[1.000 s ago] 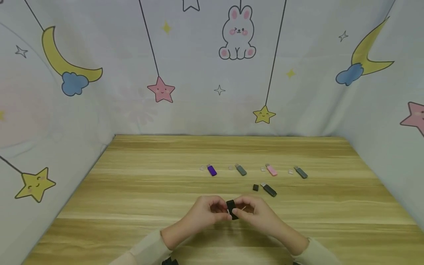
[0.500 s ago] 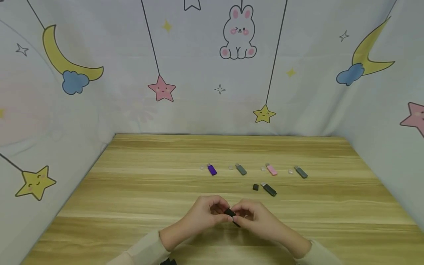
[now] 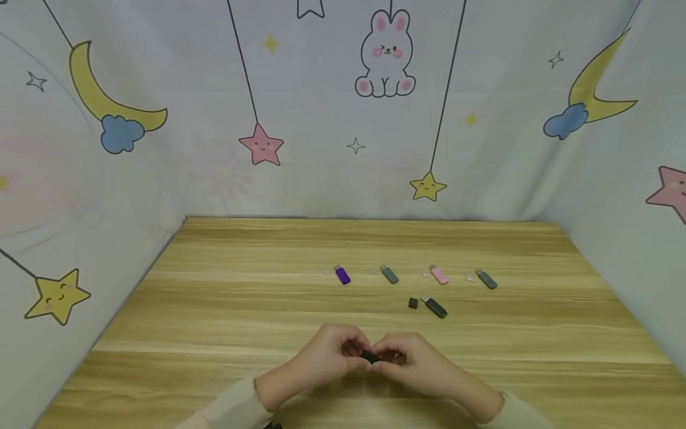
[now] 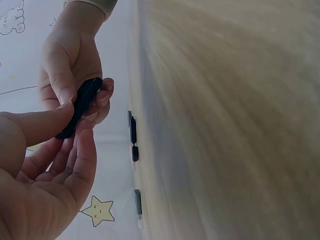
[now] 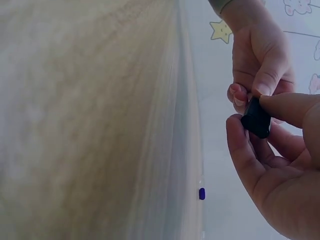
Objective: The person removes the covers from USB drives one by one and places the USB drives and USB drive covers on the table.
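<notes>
Both hands meet over the near middle of the table on one small black USB stick [image 3: 370, 356]. My left hand [image 3: 336, 351] pinches it between thumb and fingers from the left, while my right hand [image 3: 411, 360] grips it from the right. From the left wrist, the black USB stick [image 4: 82, 107] shows its long side, slanted between the two hands. The right wrist view has it end-on, a dark block [image 5: 257, 119] under the right thumb. Fingers cover part of its length in every view, and no metal plug shows.
Beyond the hands lie a black USB stick [image 3: 436, 307] with its plug bare and a black cap [image 3: 413, 303]. Further back is a row of uncapped sticks: purple [image 3: 343, 274], grey [image 3: 390, 274], pink [image 3: 439, 274] and dark grey [image 3: 487, 279], each beside a clear cap.
The held USB stick has turned from showing its broad face to lying slanted and narrow in the head view. Both hands have come slightly nearer the body and closer together.
</notes>
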Motion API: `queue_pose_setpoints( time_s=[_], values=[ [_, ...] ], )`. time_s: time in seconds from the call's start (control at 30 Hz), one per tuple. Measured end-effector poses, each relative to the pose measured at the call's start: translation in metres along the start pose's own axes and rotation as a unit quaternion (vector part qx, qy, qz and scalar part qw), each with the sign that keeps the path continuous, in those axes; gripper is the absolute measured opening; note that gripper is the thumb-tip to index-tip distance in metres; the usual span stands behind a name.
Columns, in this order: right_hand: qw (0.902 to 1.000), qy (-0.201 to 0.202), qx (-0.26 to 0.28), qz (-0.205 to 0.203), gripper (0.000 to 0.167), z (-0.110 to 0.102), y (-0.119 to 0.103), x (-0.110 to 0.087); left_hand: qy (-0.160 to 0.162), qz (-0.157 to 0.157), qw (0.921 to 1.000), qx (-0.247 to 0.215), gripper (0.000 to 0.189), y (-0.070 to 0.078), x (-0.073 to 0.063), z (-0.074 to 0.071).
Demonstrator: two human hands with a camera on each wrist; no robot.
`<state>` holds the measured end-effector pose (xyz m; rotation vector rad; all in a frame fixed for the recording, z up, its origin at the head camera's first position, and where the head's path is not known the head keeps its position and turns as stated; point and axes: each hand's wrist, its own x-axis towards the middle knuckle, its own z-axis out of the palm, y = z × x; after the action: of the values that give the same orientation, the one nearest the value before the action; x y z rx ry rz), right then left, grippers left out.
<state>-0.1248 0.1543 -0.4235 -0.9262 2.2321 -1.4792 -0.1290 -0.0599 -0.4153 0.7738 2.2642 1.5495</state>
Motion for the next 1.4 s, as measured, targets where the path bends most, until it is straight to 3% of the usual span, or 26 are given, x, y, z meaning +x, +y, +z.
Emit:
queue_pose_setpoints(
  time_s=[0.23,0.47,0.63,1.1,1.4],
  values=[
    [0.9971,0.003,-0.052,-0.056,0.019,0.003,-0.001,-0.001,-0.006,-0.009,0.9999,-0.005,0.010,0.002,-0.004,0.000],
    [0.9763,-0.001,-0.120,-0.180,0.013,0.002,0.002,-0.002,-0.015,-0.004,0.9997,-0.019,0.011,0.005,-0.007,0.002],
    [0.9664,-0.020,-0.121,-0.226,0.015,0.000,0.004,-0.002,-0.035,-0.003,0.9988,-0.035,0.010,0.005,-0.009,0.002],
    [0.9648,-0.036,-0.126,-0.228,0.019,-0.002,0.007,-0.003,-0.046,-0.007,0.9975,-0.052,0.007,0.004,-0.009,-0.002],
    [0.9654,-0.003,-0.157,-0.208,0.016,-0.008,0.004,0.001,-0.009,-0.009,0.9997,-0.022,0.008,0.003,-0.003,-0.005]
  ],
)
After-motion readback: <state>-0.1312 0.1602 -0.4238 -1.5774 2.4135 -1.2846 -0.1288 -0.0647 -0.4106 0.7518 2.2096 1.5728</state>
